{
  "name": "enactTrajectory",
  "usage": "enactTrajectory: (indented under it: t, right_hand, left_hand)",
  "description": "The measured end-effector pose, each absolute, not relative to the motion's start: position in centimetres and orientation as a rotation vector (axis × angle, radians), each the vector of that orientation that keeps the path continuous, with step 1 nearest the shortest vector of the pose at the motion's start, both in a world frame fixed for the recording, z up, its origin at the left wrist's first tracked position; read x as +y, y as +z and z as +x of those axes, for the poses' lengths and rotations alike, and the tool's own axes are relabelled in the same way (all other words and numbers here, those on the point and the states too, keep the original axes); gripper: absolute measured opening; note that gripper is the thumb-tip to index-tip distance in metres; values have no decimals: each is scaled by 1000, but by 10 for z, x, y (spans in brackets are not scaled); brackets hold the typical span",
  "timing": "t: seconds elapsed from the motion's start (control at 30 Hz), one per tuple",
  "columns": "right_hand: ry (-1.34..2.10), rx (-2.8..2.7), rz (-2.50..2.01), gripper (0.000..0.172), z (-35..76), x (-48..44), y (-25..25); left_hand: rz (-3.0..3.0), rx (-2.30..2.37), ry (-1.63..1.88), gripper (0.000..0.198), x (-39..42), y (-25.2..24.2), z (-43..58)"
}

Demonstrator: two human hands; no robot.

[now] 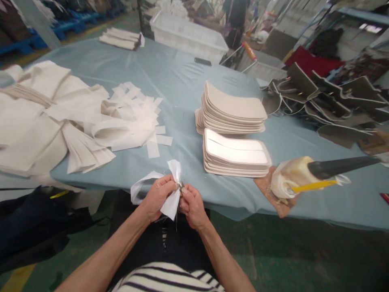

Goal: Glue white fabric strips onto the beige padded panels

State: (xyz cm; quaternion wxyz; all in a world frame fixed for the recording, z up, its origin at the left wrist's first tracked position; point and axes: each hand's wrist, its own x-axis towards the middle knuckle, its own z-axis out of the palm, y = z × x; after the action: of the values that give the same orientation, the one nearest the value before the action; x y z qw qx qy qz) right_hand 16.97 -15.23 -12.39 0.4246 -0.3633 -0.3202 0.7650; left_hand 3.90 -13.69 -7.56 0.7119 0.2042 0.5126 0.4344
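My left hand [161, 194] pinches a white fabric strip [172, 205] just in front of the table's near edge. One end of the strip stands up above my fingers, and another part loops out to the left. My right hand [193, 205] is closed close beside it, at the strip's right side. A small dark metal tool [181, 187] pokes out between its thumb and fingers; its kind is mostly hidden by the fingers. Loose threads hang below the strip.
Cream fabric pieces [36, 125] and white strips [133, 117] are heaped on the left. Two stacks of beige panels [234, 105] stand centre right. A glue-stained container [288, 178] with a black handle sits right of them. Dark panels [331, 101] and a white crate [188, 38] lie beyond.
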Motion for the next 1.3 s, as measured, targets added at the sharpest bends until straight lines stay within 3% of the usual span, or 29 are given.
enactTrajectory:
  t: [0.33,0.73,1.3]
  right_hand:
    - [2000,-578,-783,52,158,-147,-97]
    - [1618,-1266,-1127,47,178,-128,-68]
    - [1698,-1053,-1158,56,171,-129,-91]
  left_hand:
    - [638,1058,960,41,-133,-57,33]
    - [1241,1367,1092,21,-130,-45,18]
    - [1321,1366,956,19,-129,-53,20]
